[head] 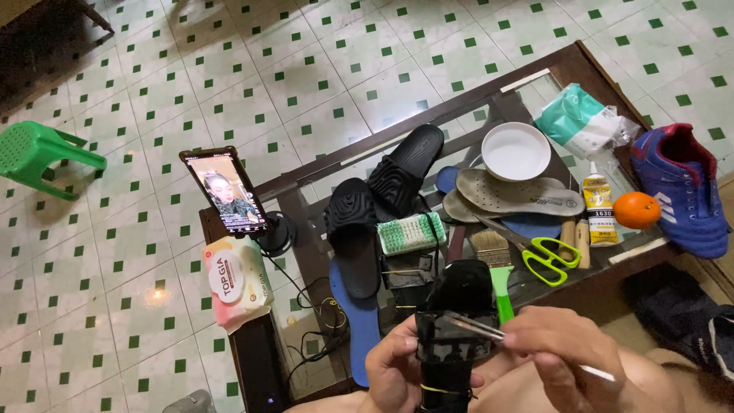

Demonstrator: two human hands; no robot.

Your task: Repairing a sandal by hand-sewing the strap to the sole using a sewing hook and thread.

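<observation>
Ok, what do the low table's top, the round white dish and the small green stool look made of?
The low table's top looks like clear glass in a dark wooden frame: floor tiles show through it. The round white dish looks like glazed ceramic or plastic, smooth and evenly white; I cannot tell which. The small green stool looks like moulded plastic, with a perforated seat.

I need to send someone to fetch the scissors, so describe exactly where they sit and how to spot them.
Start at the glass-topped coffee table with a dark wooden frame. Along its near edge, right of the flat bristle paintbrush and left of the round orange fruit, lie the metal scissors. Their bright lime-green plastic handles set them apart from everything nearby.
</observation>
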